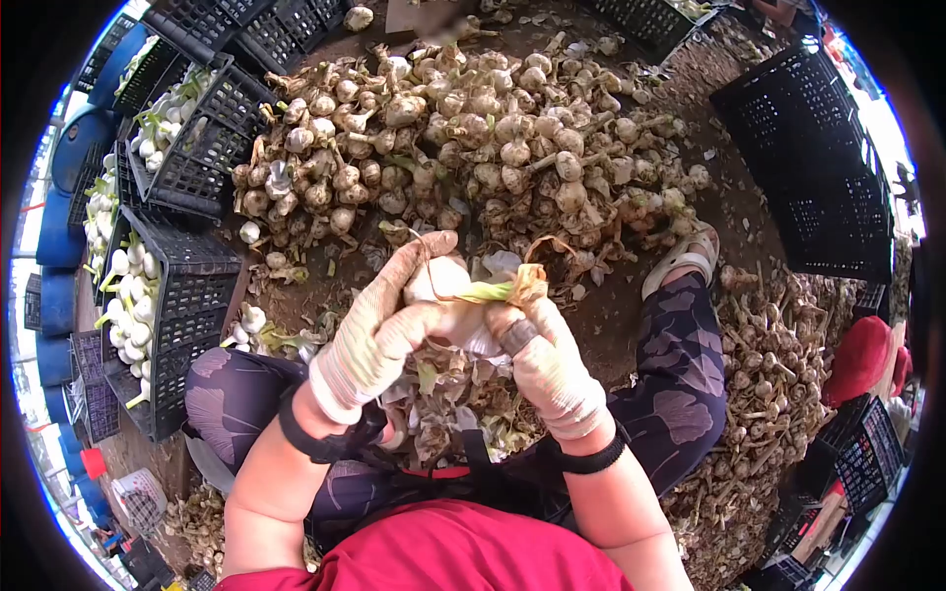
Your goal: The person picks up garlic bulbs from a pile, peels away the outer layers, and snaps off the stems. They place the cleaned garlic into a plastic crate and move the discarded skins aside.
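My left hand point(379, 330), in a pale, soiled glove, is closed around a white garlic bulb point(437, 280). From the bulb a green stalk point(488, 292) points to the right. My right hand point(554, 369), gloved too, is closed at the stalk's end, where dry brown outer skin point(530, 284) hangs loose. Some pale papery skin shows below the stalk, between both hands. Beyond them lies a large heap of soiled, untrimmed garlic point(473, 138). Peeled skins point(443, 399) are piled between my legs.
Black crates point(197, 295) of cleaned white garlic point(133, 305) stand at the left, with blue barrels point(84, 148) behind. A large black crate point(808, 163) stands at the upper right. More garlic point(764, 394) covers the ground at the right. My shoe point(687, 258) touches the heap's edge.
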`<state>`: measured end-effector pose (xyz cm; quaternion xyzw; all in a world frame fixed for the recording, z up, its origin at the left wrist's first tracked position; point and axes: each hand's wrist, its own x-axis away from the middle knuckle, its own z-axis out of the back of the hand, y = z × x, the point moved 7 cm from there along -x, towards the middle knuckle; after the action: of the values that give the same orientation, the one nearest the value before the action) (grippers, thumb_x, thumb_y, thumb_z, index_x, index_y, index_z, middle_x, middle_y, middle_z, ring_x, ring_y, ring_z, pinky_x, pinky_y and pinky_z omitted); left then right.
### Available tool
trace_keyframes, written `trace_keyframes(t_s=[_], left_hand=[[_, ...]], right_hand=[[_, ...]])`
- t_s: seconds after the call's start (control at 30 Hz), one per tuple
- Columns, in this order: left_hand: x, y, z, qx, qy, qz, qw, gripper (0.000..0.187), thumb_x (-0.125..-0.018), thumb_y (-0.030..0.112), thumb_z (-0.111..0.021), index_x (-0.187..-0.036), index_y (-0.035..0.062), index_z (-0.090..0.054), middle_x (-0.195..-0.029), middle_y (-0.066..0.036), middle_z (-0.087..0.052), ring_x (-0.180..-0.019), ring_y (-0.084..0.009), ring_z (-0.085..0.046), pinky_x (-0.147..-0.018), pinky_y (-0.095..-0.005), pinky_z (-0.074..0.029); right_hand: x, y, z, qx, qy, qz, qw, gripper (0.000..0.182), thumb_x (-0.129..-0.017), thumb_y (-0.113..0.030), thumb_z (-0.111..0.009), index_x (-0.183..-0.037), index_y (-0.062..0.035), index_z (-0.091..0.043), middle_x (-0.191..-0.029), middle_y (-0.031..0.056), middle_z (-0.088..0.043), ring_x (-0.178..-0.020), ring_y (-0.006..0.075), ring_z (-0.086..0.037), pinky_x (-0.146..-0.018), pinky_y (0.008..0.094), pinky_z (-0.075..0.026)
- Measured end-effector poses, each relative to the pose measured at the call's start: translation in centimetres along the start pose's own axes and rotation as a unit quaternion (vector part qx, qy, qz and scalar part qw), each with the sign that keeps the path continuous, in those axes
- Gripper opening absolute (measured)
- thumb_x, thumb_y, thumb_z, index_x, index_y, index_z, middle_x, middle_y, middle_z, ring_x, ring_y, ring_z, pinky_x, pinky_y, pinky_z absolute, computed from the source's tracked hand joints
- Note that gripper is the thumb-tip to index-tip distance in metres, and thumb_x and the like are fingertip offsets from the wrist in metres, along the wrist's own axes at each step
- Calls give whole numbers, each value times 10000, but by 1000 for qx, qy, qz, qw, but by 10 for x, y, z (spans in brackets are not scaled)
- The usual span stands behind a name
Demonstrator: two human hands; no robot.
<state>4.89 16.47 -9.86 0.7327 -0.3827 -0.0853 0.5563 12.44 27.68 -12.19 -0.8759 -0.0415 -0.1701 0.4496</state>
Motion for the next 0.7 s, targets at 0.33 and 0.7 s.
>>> trace_keyframes(t_s=[0.33, 0.7], left_hand=[[11, 15, -1, 238, -83, 33, 967, 700, -786, 209, -749, -1347, -6, -389, -1184, -138, -592, -1011, -229, -628, -718, -319, -593], [9, -2, 7, -1, 56, -76, 996, 432, -825, 103, -718, -1207, 47, -524, -962, 4, -628, -734, -53, -576, -661, -159, -450]], right_hand=[[-23, 16, 68, 572, 129, 143, 797, 463, -732, -10, -616, -1181, -69, -519, -986, 208, -590, -886, 391, -598, -794, 397, -504], [-10, 1, -17, 41, -36, 74, 996, 404, -851, -113, -667, -1191, -26, -468, -1057, 59, -550, -896, 126, -578, -783, 267, -492]])
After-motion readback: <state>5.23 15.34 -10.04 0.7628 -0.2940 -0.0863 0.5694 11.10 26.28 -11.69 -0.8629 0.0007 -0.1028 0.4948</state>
